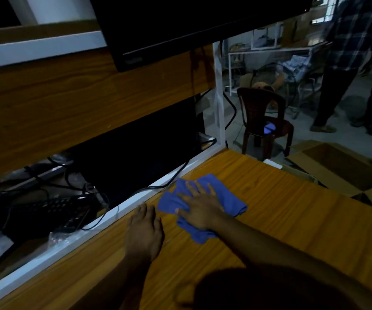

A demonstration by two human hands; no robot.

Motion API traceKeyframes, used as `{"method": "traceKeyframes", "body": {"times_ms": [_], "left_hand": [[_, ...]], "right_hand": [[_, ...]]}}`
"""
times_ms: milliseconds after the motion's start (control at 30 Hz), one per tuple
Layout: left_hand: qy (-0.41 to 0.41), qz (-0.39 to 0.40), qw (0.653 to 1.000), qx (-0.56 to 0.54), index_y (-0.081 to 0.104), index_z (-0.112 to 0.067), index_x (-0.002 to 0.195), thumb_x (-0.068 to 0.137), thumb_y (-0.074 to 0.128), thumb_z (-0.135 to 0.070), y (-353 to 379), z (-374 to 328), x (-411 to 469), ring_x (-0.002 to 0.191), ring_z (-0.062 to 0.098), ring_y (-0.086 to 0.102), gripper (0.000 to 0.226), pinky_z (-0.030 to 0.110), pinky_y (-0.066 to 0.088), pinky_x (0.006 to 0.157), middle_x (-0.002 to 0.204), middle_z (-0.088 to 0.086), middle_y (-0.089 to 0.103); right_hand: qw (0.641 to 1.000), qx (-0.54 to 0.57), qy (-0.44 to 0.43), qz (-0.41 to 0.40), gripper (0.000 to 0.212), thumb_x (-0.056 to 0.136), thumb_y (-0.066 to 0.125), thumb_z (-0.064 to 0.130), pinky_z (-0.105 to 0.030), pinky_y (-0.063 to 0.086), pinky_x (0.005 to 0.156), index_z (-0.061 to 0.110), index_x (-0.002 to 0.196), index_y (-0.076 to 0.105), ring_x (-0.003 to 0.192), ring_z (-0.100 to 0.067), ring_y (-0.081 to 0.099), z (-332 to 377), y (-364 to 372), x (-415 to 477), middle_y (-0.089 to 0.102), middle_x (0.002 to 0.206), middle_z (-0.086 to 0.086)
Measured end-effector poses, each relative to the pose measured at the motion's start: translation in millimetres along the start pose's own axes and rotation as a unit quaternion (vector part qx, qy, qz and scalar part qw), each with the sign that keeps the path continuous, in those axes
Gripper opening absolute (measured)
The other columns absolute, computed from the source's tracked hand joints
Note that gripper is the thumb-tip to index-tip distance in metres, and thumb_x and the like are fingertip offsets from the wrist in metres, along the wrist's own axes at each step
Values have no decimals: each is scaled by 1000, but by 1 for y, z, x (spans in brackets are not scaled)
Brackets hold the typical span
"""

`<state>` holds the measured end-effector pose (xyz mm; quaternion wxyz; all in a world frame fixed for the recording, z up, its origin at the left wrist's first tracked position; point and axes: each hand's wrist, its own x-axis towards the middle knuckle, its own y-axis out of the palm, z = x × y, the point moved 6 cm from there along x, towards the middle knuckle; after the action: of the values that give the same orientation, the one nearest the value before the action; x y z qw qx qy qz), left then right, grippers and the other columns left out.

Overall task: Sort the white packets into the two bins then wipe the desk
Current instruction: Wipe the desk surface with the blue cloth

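A crumpled blue cloth (230,199) lies on the wooden desk (292,211), near its white far edge. My right hand (199,205) presses flat on the cloth with the fingers spread. Just to the left of the cloth, my left hand (144,231) rests flat on the bare desk, fingers apart, holding nothing. No white packets or bins are in view.
A dark monitor (180,25) hangs above. Beyond the desk's white edge (104,222) lie a black keyboard (50,211) and cables. To the right are a brown plastic chair (263,121), open cardboard boxes (341,168) and a standing person (357,63).
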<state>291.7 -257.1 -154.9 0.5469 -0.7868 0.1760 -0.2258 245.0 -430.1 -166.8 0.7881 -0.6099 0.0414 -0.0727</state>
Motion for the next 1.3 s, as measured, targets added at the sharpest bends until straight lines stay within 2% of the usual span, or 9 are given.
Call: {"method": "traceKeyframes", "body": {"times_ms": [133, 233, 400, 500, 700, 900, 1033, 1167, 1300], "left_hand": [[12, -1, 1000, 17, 27, -14, 151, 100, 15, -45, 2, 3, 2, 148, 22, 15, 61, 38, 12, 121, 159, 9, 22], [26, 4, 999, 32, 29, -12, 149, 102, 20, -41, 6, 7, 9, 148, 24, 16, 56, 41, 13, 121, 158, 10, 24], [38, 16, 999, 26, 29, -8, 148, 102, 23, -37, 8, 12, 12, 147, 29, 17, 55, 45, 15, 120, 158, 15, 24], [80, 55, 995, 15, 20, -11, 152, 101, 17, -50, 8, 6, -1, 149, 26, 9, 65, 44, 9, 121, 161, 12, 14], [158, 121, 979, 53, -1, -19, 154, 90, 2, -68, 5, 1, -53, 149, 19, -10, 81, 41, -4, 120, 161, 5, -10], [175, 124, 975, 53, 2, -19, 155, 75, -9, -79, 1, -1, -75, 149, 19, -9, 101, 41, -1, 120, 161, 5, -9], [190, 128, 972, 48, -3, -22, 154, 76, -10, -78, -2, -8, -101, 149, 19, -8, 96, 41, -2, 120, 161, 4, -9], [157, 122, 979, 40, 1, -21, 154, 83, -5, -75, -4, -4, -114, 149, 20, -4, 89, 43, 1, 121, 162, 4, -4], [70, 80, 994, 21, 11, -12, 154, 94, 11, -64, -15, 7, -126, 149, 24, 3, 79, 45, 6, 121, 162, 10, 6]], "right_hand": [[995, 1, 91, -46, 72, 84, 23, 79, -58, 6, 117, 39, 144, 30, 147, -18, 9, -73, -24, -16, 8, 159, 11], [957, -16, 286, -42, 70, 94, 24, 67, -59, -6, 115, 32, 153, 8, 148, -30, -8, -99, -33, -24, -4, 162, -4], [994, -1, 111, -5, 87, 77, -3, 78, -54, -12, 116, 35, 153, 3, 147, -24, -18, 41, -6, -43, -15, 161, -1], [996, -5, 86, 8, 95, 66, -7, 83, -52, -10, 117, 42, 151, 6, 148, -20, -16, 35, -4, -100, -12, 162, 5], [920, -41, 388, -36, 70, 93, 18, 68, -57, -5, 117, 35, 153, 3, 149, -28, -9, -71, -37, -159, -7, 162, -4], [990, -28, 140, 16, 94, 68, -5, 86, -54, -13, 116, 43, 151, 6, 148, -21, -13, 59, 3, -179, -9, 162, 4], [970, -67, 234, -15, 99, 64, -10, 91, -55, -6, 115, 47, 149, 10, 149, -19, -4, -21, -26, -241, -3, 162, 7], [902, -60, 424, -48, 75, 91, 16, 71, -57, -2, 116, 32, 153, 3, 149, -26, -5, -57, -41, -270, -2, 163, -2], [958, -18, 275, -74, 95, 82, 9, 77, -47, -2, 119, 14, 154, 0, 149, -22, -2, 35, -11, -270, 2, 162, -5]]}}
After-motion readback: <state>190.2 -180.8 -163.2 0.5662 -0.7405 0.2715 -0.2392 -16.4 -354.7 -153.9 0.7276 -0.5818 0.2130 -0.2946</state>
